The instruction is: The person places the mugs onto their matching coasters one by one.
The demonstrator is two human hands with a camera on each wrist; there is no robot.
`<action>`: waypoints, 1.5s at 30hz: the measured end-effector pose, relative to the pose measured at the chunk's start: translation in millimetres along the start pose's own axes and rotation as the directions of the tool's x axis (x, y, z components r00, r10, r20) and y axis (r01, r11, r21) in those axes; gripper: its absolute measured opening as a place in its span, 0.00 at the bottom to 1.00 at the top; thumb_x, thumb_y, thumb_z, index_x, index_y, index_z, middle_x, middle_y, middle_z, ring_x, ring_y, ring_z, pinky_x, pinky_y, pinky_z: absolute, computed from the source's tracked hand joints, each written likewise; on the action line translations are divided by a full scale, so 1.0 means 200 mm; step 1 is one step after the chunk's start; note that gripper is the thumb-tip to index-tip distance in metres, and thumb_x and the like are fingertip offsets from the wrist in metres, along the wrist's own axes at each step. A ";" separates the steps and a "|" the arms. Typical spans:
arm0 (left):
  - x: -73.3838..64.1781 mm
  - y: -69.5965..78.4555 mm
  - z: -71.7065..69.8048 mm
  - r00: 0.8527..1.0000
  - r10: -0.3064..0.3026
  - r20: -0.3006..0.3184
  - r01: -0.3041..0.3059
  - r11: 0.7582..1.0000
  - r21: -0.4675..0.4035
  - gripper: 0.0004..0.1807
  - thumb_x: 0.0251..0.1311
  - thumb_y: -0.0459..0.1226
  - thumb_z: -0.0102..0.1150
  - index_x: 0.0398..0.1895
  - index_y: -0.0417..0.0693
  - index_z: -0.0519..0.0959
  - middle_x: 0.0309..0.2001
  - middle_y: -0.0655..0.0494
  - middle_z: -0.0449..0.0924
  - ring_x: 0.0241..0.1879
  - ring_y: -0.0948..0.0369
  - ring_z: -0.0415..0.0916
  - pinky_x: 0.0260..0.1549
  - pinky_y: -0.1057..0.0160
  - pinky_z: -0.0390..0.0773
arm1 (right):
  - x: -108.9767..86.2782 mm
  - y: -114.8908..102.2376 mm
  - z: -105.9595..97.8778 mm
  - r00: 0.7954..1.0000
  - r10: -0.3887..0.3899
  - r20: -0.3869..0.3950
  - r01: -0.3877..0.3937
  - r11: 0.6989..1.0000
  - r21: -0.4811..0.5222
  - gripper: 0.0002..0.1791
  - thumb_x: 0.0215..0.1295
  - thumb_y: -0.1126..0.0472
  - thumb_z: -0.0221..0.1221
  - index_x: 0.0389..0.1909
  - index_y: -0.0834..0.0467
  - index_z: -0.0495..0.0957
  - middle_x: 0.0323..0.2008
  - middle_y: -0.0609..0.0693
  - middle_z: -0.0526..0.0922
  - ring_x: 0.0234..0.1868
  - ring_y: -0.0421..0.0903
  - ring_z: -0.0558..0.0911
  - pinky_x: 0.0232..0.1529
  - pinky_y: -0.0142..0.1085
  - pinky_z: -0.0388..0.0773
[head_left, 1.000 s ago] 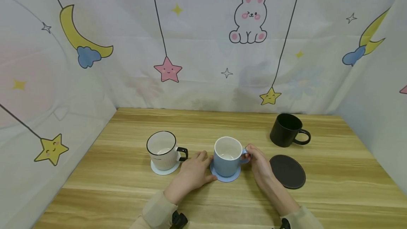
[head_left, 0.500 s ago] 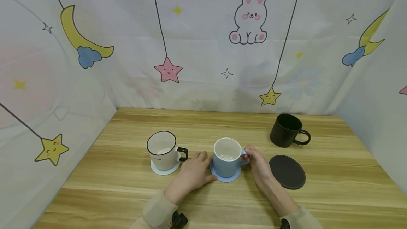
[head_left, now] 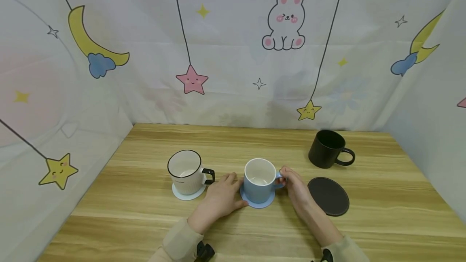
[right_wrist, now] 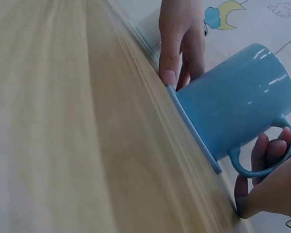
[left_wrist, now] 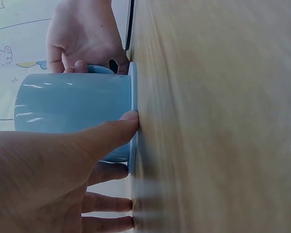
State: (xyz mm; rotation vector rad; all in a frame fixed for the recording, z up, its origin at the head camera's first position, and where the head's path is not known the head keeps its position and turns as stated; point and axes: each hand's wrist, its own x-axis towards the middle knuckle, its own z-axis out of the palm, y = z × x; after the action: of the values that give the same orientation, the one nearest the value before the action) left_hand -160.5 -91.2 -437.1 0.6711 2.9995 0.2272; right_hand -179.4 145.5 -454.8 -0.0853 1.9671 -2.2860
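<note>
A light blue mug point(head_left: 259, 185) stands on a matching blue coaster point(head_left: 270, 201) in mid-table. My right hand point(head_left: 298, 191) grips its handle from the right, fingers hooked through the loop in the right wrist view. My left hand point(head_left: 223, 197) holds the coaster at its left side. In the left wrist view its thumb point(left_wrist: 119, 127) is at the coaster's near rim and the index finger at the rim beyond; the other fingertips rest on the table. Close to that hand, a white mug point(head_left: 186, 179) with black rim and handle sits on a pale coaster point(head_left: 187, 196).
A black mug point(head_left: 325, 153) stands directly on the table at the back right, its handle pointing right. In front of it lies a black coaster point(head_left: 329, 197), beside my right wrist. White printed curtains point(head_left: 233, 92) enclose the wooden table point(head_left: 233, 140) at the back and sides.
The blue mug has shifted very slightly toward me and leftward on its coaster, with my right hand on the handle. My left hand and the other mugs have stayed put.
</note>
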 end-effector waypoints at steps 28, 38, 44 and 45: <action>0.00 0.00 0.01 1.000 0.005 -0.023 -0.005 1.000 -0.012 0.39 0.63 0.56 0.75 0.71 0.44 0.79 0.65 0.42 0.77 0.67 0.43 0.75 0.52 0.43 0.85 | 0.04 -0.09 -0.17 0.966 0.041 0.254 0.032 0.960 -0.278 0.12 0.83 0.60 0.51 0.46 0.62 0.81 0.43 0.43 0.82 0.51 0.43 0.78 0.61 0.41 0.70; -0.05 0.02 0.04 0.995 0.018 -0.094 -0.017 1.000 0.007 0.40 0.61 0.57 0.76 0.70 0.43 0.79 0.61 0.41 0.80 0.64 0.43 0.79 0.50 0.42 0.85 | -0.01 -0.19 -0.26 0.991 -0.072 0.109 0.102 0.947 -0.304 0.16 0.86 0.60 0.49 0.53 0.70 0.77 0.45 0.45 0.85 0.49 0.37 0.84 0.57 0.31 0.77; -0.07 0.04 0.04 0.986 0.052 -0.158 -0.044 0.998 0.055 0.34 0.61 0.56 0.75 0.58 0.38 0.84 0.49 0.46 0.84 0.51 0.47 0.83 0.43 0.46 0.85 | -0.03 -0.22 -0.33 0.985 -0.140 0.103 0.165 0.942 -0.294 0.13 0.86 0.64 0.49 0.49 0.70 0.77 0.41 0.42 0.86 0.46 0.36 0.86 0.52 0.29 0.81; -0.07 0.04 0.04 0.985 0.059 -0.164 -0.050 0.997 0.058 0.33 0.61 0.56 0.75 0.57 0.37 0.85 0.49 0.46 0.84 0.51 0.47 0.83 0.43 0.46 0.85 | -0.03 -0.22 -0.35 0.985 -0.138 0.103 0.163 0.941 -0.297 0.13 0.86 0.64 0.49 0.49 0.70 0.77 0.40 0.41 0.86 0.46 0.36 0.86 0.51 0.29 0.81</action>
State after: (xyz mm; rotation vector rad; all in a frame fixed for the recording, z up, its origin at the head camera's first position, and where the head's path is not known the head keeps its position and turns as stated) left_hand -143.1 -89.0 -442.6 0.7776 3.1581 0.2168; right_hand -183.6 220.5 -422.3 -0.3632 2.3259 -2.0027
